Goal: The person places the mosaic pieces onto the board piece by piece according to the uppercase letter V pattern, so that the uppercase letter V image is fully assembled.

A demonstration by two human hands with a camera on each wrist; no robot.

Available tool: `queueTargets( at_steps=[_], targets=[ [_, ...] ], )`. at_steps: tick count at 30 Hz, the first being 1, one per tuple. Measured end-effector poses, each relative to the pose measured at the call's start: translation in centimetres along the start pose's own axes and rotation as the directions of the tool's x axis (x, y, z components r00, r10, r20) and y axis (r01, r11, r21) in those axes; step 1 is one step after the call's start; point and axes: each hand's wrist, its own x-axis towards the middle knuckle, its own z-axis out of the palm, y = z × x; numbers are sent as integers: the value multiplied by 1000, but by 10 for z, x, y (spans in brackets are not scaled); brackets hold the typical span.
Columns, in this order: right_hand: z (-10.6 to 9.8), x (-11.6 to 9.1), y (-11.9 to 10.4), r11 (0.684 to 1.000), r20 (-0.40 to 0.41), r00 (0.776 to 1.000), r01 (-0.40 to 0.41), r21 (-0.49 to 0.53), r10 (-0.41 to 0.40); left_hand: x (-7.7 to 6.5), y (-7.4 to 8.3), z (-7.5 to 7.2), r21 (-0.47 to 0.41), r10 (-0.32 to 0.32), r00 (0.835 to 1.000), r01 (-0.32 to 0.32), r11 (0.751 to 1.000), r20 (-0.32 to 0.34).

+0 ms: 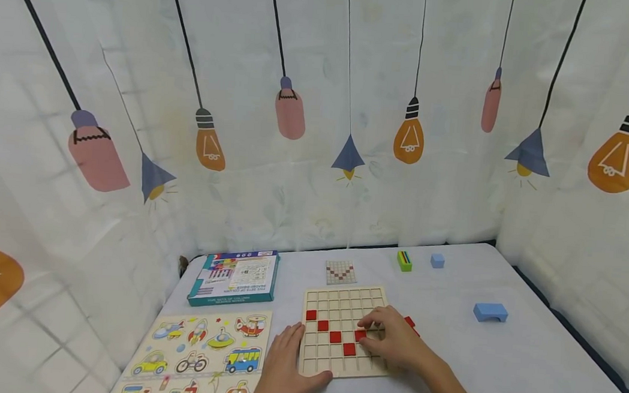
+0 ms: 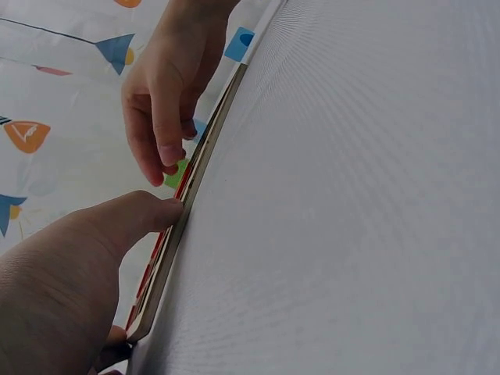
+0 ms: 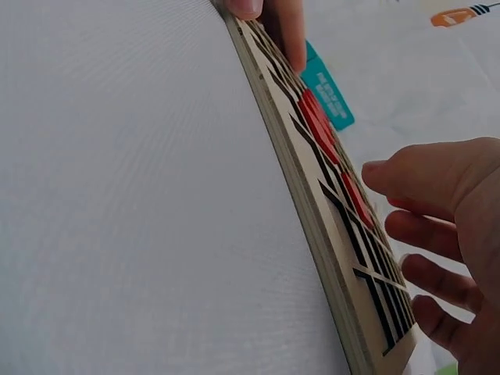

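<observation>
A wooden grid board [image 1: 336, 367] lies on the table with several red square tiles [image 1: 349, 349] set in its cells, most along a slanting row. My left hand [image 1: 289, 372] rests at its near left corner, fingers straight along the left side and thumb against the near edge. Over the board's right part is my right hand [image 1: 392, 339], thumb and index fingertip on either side of a red tile [image 3: 357, 200]. In the right wrist view those fingers stand apart, not pinching it. More red tiles [image 1: 411, 322] show partly behind the right hand, beyond the board.
Behind the board lies a small pattern card [image 1: 340, 272]. A boxed set [image 1: 234, 277] and a vehicle picture board [image 1: 203, 340] are to the left. Toward the back right sit a green block [image 1: 405, 261], a blue cube [image 1: 437, 261] and a blue arch block [image 1: 490, 312].
</observation>
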Motion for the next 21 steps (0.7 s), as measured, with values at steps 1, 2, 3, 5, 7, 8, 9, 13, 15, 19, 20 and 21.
queueTargets(
  at_steps=[1, 2, 3, 5, 7, 8, 9, 13, 15, 19, 20, 21],
  targets=[
    [0, -1, -1, 1000, -4, 1000, -5, 5, 5, 0, 0, 0, -1, -2, 1000, 2, 1000, 1],
    [-1, -1, -1, 1000, -6, 1000, -15, 10, 15, 0, 0, 0, -2, -6, 1000, 6, 1000, 3],
    [-2, -2, -2, 1000, -9, 1000, -24, 15, 24, -1, 1, -1, -4, -10, 1000, 10, 1000, 5],
    [-5, -3, -2, 999, -20, 999, -46, 29, 46, -1, 2, -1, -12, -25, 1000, 25, 1000, 11],
    [-8, -4, -1, 998, -33, 998, -53, 30, 54, -2, 3, -2, -17, -33, 999, 34, 999, 15],
    [-10, -5, 0, 998, -41, 998, -55, 28, 56, -2, 3, -2, -18, -36, 999, 37, 999, 16],
    [-12, -5, 1, 998, -51, 997, -53, 28, 54, -2, 4, -2, -19, -38, 999, 38, 999, 16],
    [-20, -8, 7, 999, -88, 995, -53, 7, 54, -1, 3, -1, -19, -36, 999, 36, 999, 17],
    [-24, -9, 8, 998, -104, 992, -65, 10, 66, -1, 3, -1, -20, -34, 999, 35, 999, 20],
    [-32, -11, 9, 994, -120, 987, -104, 36, 108, 0, 2, 0, -23, -27, 999, 28, 999, 22],
    [-34, -12, 10, 992, -122, 985, -114, 46, 119, 0, 2, 0, -23, -26, 999, 27, 999, 21],
    [-35, -12, 11, 991, -124, 984, -125, 52, 131, 0, 2, 0, -22, -24, 1000, 24, 999, 20]
  ],
)
